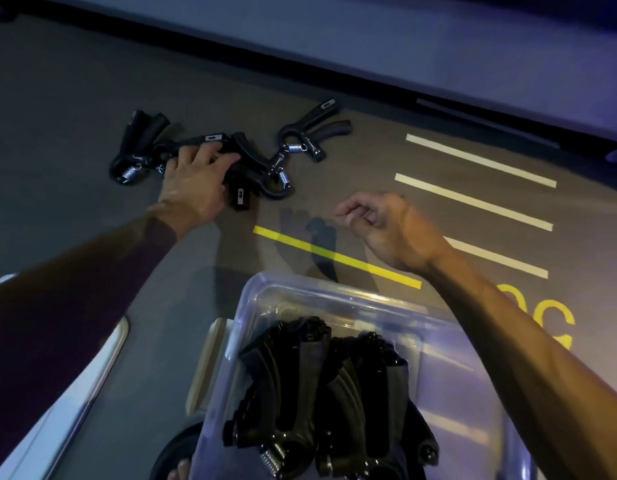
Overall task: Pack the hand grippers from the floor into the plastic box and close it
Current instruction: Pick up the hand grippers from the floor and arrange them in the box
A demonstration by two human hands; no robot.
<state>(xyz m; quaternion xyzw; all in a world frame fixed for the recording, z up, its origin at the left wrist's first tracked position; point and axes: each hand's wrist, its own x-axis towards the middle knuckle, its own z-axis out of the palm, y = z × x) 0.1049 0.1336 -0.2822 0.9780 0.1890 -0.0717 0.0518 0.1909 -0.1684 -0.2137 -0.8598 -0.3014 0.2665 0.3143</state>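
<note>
Both hands are forward of the clear, rectangular plastic box (334,299), which sits open at the bottom of the view with no lid on it. We note the left hand (196,178) laid over the cluster of black, spring-loaded hand grippers (251,168) on the grey floor (57,98), fingers reaching around one handle; whether the grasp is fully closed we cannot tell. We find the right hand (393,226) empty, fingers loosely curled, hovering above the yellow floor stripe (334,256) between the pile and the box.

In our judgement, the step in hand is lifting another gripper from the pile. To do it well, we advise taking one unit by its handle, clear of the coiled springs, and checking that it is not hooked into its neighbours before lifting. The free right hand could steady the box or receive the piece.

Count on the floor: we make out about four grippers, one (314,133) lying just apart at the right; overlap makes the figure uncertain. In the box: at least two grippers (293,375), packed side by side, possibly more beneath. White floor stripes: three (473,199). Yellow stripes: one.
</note>
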